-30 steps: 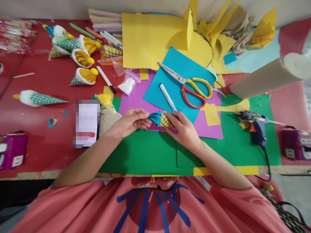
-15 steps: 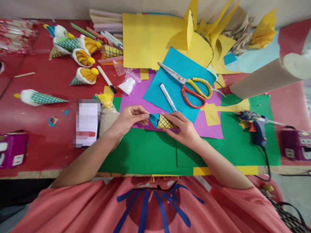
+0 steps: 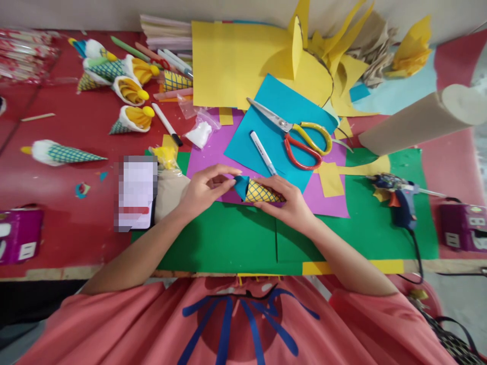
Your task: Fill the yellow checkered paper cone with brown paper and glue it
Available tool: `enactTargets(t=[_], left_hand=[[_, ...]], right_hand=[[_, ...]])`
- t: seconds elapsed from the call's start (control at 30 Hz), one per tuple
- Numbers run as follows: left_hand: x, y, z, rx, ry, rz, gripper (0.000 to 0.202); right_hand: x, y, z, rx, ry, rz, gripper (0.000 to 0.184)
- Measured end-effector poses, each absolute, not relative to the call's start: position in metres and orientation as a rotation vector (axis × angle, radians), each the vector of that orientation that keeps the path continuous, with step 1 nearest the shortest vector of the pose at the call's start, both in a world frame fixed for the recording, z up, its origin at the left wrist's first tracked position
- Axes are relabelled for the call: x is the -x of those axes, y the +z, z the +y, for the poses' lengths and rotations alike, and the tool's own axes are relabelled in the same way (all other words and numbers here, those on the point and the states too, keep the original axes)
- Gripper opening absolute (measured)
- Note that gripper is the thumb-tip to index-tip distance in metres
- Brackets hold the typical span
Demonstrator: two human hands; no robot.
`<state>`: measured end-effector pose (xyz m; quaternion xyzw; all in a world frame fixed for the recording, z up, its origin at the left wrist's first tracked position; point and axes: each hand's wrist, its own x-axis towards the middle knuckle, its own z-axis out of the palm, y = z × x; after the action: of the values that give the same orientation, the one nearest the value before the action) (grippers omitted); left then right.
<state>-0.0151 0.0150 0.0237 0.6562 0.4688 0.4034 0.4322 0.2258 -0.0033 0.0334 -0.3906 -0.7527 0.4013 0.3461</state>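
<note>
In the middle of the work area, my right hand (image 3: 291, 205) holds a yellow paper cone (image 3: 262, 191) with a blue criss-cross pattern, lying on its side with the wide end to the left. A folded blue paper piece (image 3: 240, 187) sticks out of that wide end. My left hand (image 3: 209, 188) has its thumb and index fingertips at the blue piece's left edge, pinching it. Just beyond my hands, a white marker (image 3: 262, 152) and scissors (image 3: 300, 137) with red and yellow handles rest on a blue sheet (image 3: 243, 137).
Finished paper cones (image 3: 131, 119) and a phone (image 3: 136, 192) are on the left. A glue gun (image 3: 405, 203) and a paper roll (image 3: 418, 121) stand to the right. Yellow card (image 3: 236, 61) lies at the back, green sheet (image 3: 224, 243) in front.
The blue piece looks rounder and more spread at the cone's mouth. My left fingers have shifted up slightly along its edge; the right fingers have slid back, showing more of the cone.
</note>
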Motion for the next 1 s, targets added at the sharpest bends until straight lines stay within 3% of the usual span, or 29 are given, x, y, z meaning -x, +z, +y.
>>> enactTargets(t=[0.27,0.8,1.0], left_hand=[[0.015,0.030,0.010,-1.975,1.083,1.044,0.019],[0.014,0.026,0.010,-1.916,1.146,0.990,0.017],[0.009,0.018,0.002,-1.882,1.235,0.970,0.040]], right_hand=[[-0.224,0.032,-0.003,1.023,1.063,-1.880,0.042],[-0.223,0.028,-0.009,0.941,0.777,-2.063,0.041],[-0.223,0.025,-0.014,1.115,0.759,-2.158,0.041]])
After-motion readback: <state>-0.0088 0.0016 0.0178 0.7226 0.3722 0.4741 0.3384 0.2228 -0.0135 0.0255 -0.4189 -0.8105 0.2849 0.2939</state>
